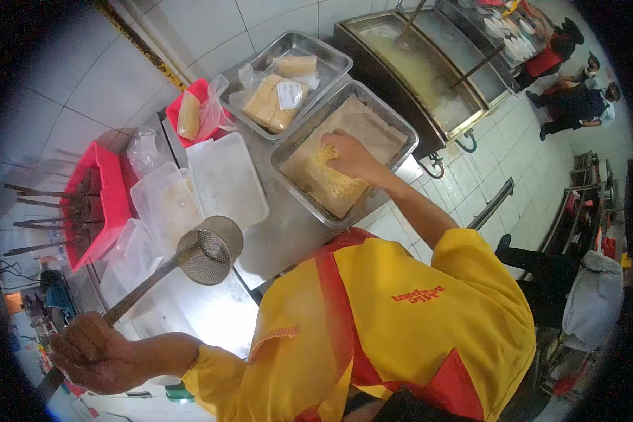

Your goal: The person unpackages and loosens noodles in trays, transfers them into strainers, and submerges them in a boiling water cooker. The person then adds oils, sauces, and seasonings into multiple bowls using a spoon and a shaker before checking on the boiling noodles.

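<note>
My left hand (95, 353) is closed round the long handle of a mesh strainer (211, 251), which is held above the steel counter and plastic lids. No food is visible in the strainer's basket. My right hand (350, 156) reaches into a paper-lined metal tray (285, 144) and rests on a heap of yellow noodles (330, 181). Its fingers are bent into the noodles, with the fingertips partly hidden.
Beyond are a metal tray (341, 63) with packaged blocks, a red basket (176, 109), plastic containers (228, 179), and a red bin (112, 190) of strainers. Cooking vats (418, 67) stand at upper right; several people (573, 105) are farther off.
</note>
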The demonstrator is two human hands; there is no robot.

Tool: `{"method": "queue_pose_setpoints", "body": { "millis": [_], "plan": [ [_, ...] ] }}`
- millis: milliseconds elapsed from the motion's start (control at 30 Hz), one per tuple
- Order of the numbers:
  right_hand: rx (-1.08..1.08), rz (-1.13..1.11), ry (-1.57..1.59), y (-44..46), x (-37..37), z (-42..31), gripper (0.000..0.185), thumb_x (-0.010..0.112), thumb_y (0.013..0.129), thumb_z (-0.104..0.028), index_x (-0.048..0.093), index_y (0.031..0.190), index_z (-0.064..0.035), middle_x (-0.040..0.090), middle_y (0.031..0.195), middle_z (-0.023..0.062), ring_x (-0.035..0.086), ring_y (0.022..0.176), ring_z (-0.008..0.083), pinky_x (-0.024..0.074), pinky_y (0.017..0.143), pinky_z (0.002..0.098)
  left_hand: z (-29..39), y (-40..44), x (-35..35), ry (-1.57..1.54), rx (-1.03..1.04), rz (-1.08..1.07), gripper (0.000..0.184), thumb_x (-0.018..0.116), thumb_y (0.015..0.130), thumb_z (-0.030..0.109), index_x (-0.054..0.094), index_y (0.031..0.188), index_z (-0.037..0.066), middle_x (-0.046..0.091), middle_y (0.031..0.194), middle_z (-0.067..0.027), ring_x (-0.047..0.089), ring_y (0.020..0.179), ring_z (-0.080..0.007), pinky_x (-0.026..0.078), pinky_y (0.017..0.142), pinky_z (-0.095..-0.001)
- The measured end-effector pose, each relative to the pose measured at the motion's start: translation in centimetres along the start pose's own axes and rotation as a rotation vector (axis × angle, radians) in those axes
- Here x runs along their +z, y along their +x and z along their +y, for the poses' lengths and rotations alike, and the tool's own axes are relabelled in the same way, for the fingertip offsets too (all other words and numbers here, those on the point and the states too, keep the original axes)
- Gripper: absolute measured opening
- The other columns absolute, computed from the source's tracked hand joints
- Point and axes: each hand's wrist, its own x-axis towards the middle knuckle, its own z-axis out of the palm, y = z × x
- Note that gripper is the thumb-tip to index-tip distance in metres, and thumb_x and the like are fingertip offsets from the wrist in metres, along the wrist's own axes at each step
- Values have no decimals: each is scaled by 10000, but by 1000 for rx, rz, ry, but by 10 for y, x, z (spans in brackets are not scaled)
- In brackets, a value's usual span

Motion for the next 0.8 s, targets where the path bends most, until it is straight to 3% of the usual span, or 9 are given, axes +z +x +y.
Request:
{"method": "queue_pose_setpoints", "body": {
  "millis": [133,233,300,367,400,500,600,733,800],
  "plan": [
    [-55,-88,-74,-3,-36,-12,657,790,618,-173,496,1202,-118,509,1185,190,510,1070,400,432,896,444,-6,-4,9,54,-23,40,287,449,953,168,370,680,129,249,558,27,217,464,-80,227,474,-271],
    [192,-281,-285,-8,-41,-38,828,808,591,-153,413,1318,-168,445,1269,192,490,1112,401,435,917,439,-17,-3,24,145,-24,130,264,446,955,186,388,710,109,255,560,23,240,476,-79,235,465,-273],
    [149,-310,-800,-10,-10,-23,946,803,586,-162,317,1396,-227,392,1322,189,470,1144,407,437,935,442,-27,-3,49,153,-52,150,253,444,956,197,399,730,93,261,563,22,258,485,-80,244,460,-272],
    [49,-259,-775,-26,11,-18,914,805,566,-170,364,1366,-202,415,1320,192,480,1163,382,427,942,477,-36,-3,91,725,-103,451,231,437,964,222,412,797,65,292,573,17,297,507,-85,268,454,-275],
    [-52,-209,-745,-30,21,-13,883,808,546,-178,412,1336,-177,438,1318,195,489,1182,356,416,949,512,-31,1,55,439,-244,-53,252,424,983,272,401,848,61,302,563,11,289,487,-90,262,431,-264],
    [-290,-152,-628,-23,58,64,740,746,601,-129,472,1288,-146,454,1288,197,477,1187,361,420,947,508,-50,15,41,197,-503,-343,280,427,990,316,374,844,83,283,540,13,249,456,-82,223,398,-254],
    [2,-362,-143,-20,4,18,626,693,654,-92,513,1253,-135,446,1298,212,466,1194,354,420,948,507,-60,13,51,157,-484,-287,303,414,997,344,342,821,108,264,523,15,218,434,-73,179,372,-238],
    [-173,-201,-135,-25,-8,23,714,729,621,-128,481,1288,-171,426,1316,222,466,1174,394,446,907,525,-59,10,52,79,-463,-230,305,411,997,363,342,830,117,260,512,13,210,421,-72,176,349,-236],
    [131,-247,-501,-32,-24,-10,790,779,558,-132,470,1280,-209,422,1310,203,481,1109,451,444,906,526,-62,10,58,94,-454,-255,307,417,993,370,343,833,118,261,504,14,212,412,-74,183,340,-241]
  ]
}}
